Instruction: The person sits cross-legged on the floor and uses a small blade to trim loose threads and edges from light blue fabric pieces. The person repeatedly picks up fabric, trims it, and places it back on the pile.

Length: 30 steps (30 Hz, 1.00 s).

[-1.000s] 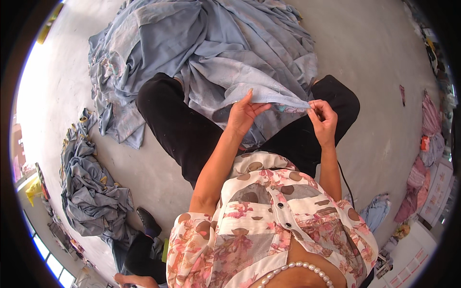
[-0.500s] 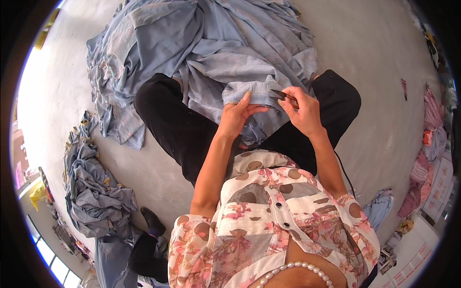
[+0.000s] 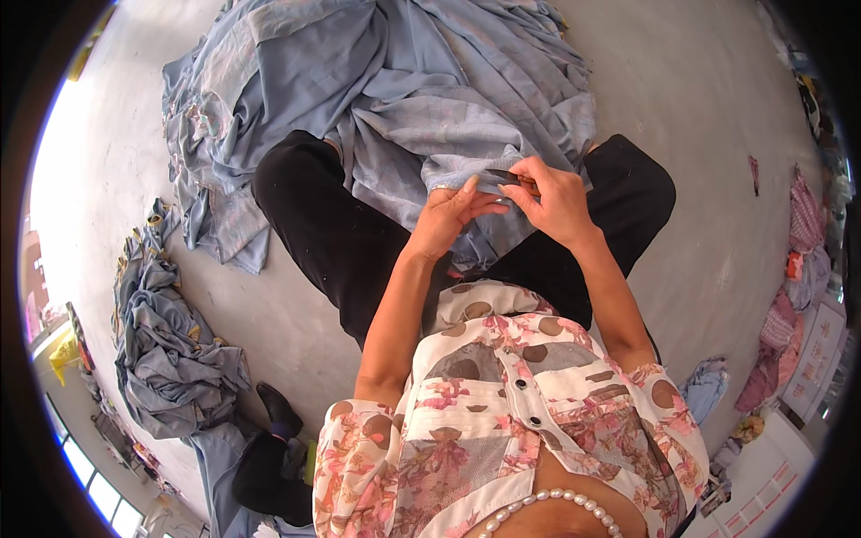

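My left hand [image 3: 450, 218] pinches the edge of a blue-grey cloth [image 3: 453, 167] between thumb and fingers, over my lap. Close to its fingertips, my right hand [image 3: 558, 202] is closed around small dark thread snips [image 3: 502, 177]. The snips' blades point left and lie along the cloth edge, looking nearly together. Whether thread or fabric sits between them is too small to tell. The held cloth runs up into a large heap of the same fabric [image 3: 377, 72] on the floor in front of me.
My black-trousered knees [image 3: 300, 179] stand either side of the cloth. A second heap of grey-blue fabric [image 3: 175, 350] lies at the left, with another person's dark shoe [image 3: 280, 411] beside it. Pink checked cloth [image 3: 805, 211] and a light blue bundle [image 3: 706, 387] lie along the right.
The snips' blades, apart before, have come nearly together. My right hand has moved slightly left, closer to the left fingertips. At the lower left, the other person's leg has shifted a little.
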Motion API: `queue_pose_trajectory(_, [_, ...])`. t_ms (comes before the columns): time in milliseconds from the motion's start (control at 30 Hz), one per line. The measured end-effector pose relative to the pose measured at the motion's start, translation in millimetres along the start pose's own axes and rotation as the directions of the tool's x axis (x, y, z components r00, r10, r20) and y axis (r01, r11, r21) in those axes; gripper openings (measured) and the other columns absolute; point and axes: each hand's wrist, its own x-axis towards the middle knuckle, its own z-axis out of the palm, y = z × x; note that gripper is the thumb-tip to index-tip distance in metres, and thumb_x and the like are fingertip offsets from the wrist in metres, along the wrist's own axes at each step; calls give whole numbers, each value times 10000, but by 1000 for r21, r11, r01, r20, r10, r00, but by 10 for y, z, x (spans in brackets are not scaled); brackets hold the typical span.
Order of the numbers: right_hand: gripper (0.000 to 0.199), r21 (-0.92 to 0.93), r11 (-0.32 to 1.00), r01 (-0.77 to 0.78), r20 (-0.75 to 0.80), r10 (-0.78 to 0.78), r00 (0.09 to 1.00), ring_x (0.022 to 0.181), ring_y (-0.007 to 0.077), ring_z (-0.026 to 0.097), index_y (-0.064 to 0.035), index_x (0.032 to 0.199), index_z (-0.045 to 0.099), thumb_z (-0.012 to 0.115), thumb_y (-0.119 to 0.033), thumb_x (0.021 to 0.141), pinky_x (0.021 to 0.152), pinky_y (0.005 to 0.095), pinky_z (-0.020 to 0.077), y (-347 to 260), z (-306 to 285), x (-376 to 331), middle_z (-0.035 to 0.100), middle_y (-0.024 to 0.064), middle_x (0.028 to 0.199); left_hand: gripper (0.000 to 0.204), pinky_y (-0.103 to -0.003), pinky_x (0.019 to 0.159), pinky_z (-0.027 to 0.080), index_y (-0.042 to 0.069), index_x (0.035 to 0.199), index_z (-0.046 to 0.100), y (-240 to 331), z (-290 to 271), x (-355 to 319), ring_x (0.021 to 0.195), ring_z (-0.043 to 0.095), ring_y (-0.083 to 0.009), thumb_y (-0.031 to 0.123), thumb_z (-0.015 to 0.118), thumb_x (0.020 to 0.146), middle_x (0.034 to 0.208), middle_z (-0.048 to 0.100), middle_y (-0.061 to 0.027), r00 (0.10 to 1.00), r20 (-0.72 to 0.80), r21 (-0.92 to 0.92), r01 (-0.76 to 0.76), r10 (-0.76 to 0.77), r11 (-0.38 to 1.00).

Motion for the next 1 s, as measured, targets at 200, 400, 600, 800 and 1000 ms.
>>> queue_pose_trajectory(200, [262,51,998,-37,-59,40,997,557,198,619,-76,890,528,703,-235,775,491,291,459,39,-4,-21,617,50,646,407,-442,924,451,-91,1126,519,5,-43,-14,1005,595,-327,269,417,968,1092,597,-207,1000,2,-49,-22,22,999])
queue_pose_trajectory(400, [263,-17,1000,26,-21,-26,999,516,190,585,-77,875,526,706,-236,767,474,298,438,24,14,-3,581,41,603,386,-456,883,481,-91,1096,537,18,-47,-11,973,613,-303,257,441,960,1057,614,-198,999,-46,47,1,2,999])
queue_pose_trajectory(600, [243,-48,995,92,-38,-94,995,513,208,578,-83,839,519,698,-231,768,470,313,436,-5,38,53,575,38,594,382,-445,864,498,-87,1080,543,13,-33,-19,948,626,-273,260,433,964,1035,624,-181,1000,-28,19,-7,7,1000])
queue_pose_trajectory(800, [195,129,991,-17,-94,29,995,525,125,560,-59,845,543,683,-187,801,483,263,425,37,78,17,575,21,606,394,-448,874,491,-91,1082,535,37,5,-29,948,628,-269,271,440,961,1042,623,-181,999,-47,23,10,-9,1000])
queue_pose_trajectory(1000, [191,588,766,-259,-96,384,918,628,36,526,-17,906,558,666,-159,836,568,190,426,50,-35,17,593,9,693,358,-373,916,434,-65,1127,530,46,12,-59,1018,596,-267,242,446,964,1094,605,-160,983,-180,345,40,24,938])
